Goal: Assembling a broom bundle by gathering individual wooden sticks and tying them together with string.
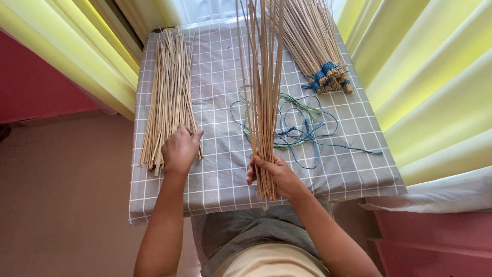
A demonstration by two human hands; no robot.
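Holding a bunch of thin sticks (264,102) upright at 6 o'clock, the right hand (277,174) grips them tight, while the left hand (180,150) rests curled on the loose stick pile (169,92) at 9 o'clock. Bundles tied with blue bands (320,56) lie at 1 o'clock, tangled blue and green strings (302,128) at 3 o'clock. Bare checked cloth (220,169) shows between the hands, near the front edge.

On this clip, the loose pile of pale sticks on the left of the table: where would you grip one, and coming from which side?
Grip near the ends closest to the person, where the left hand already rests on the loose sticks. They lie flat and lengthwise on the checked cloth, so coming from above and pinching one thin stick near its end looks easiest.
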